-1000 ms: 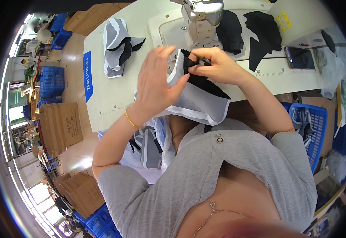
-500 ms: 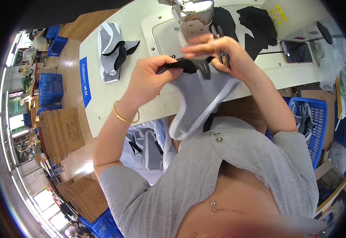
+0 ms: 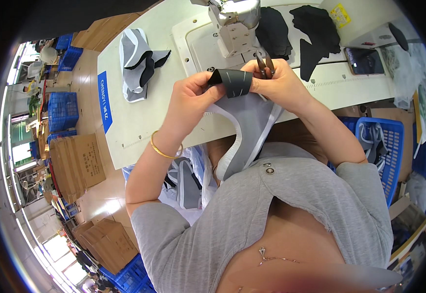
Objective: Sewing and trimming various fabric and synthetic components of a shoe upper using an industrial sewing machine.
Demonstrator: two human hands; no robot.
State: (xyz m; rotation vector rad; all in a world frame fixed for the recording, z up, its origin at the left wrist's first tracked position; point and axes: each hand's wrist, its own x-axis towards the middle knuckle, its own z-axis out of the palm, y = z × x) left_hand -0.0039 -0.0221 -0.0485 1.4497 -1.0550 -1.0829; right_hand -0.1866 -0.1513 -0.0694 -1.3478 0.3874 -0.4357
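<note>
Black fabric forms a dash-marked band [image 3: 237, 82] just on the wearer's side of the sewing machine [image 3: 233, 34], its ends pinched between thumb and fingers by the left hand [image 3: 192, 101] and the right hand [image 3: 282, 87], which also keeps dark snips [image 3: 270, 66] among its curled fingers. Both forearms angle inward toward the machine, elbows bent and spread, while a white-edged grey piece [image 3: 244, 128] hangs below the band, away from the machine.

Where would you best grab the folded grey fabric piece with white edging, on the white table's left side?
Probably by the dark pointed corner of the folded grey fabric piece with white edging, coming from the right, the side nearer the bare left hand. That corner juts out past the folded body, so finger and thumb could likely pinch it.
</note>
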